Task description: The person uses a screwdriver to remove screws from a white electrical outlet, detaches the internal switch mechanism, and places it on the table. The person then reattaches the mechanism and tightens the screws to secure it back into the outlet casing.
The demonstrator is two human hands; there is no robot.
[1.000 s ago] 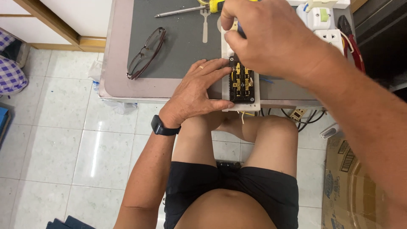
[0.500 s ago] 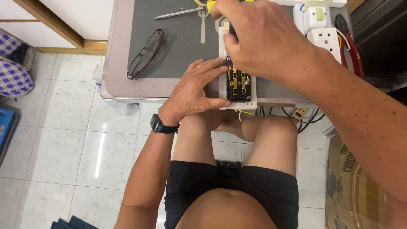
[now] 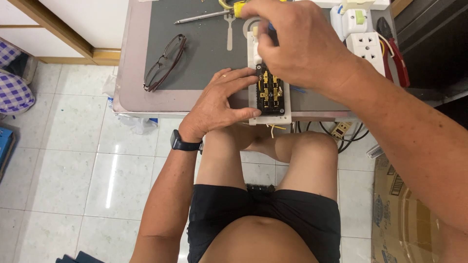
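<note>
A white electrical socket plate [image 3: 269, 95] lies back-up at the table's near edge, showing a black body with brass terminals. My left hand [image 3: 217, 102] grips its left side, thumb along the bottom edge. My right hand [image 3: 297, 41] hovers over the plate's top, fingers closed around a screwdriver with a yellow handle [image 3: 239, 8]; the tip is hidden beneath my hand.
On the grey mat [image 3: 204, 53] lie a pair of glasses [image 3: 163, 62], a second screwdriver [image 3: 197, 17] and a small fork-shaped tool [image 3: 230, 34]. White sockets [image 3: 368, 46] and red-handled pliers [image 3: 394, 48] sit at the right. A cardboard box [image 3: 390, 214] stands on the tiled floor.
My right hand has shifted slightly over the plate's top. My left hand keeps the same hold on the plate.
</note>
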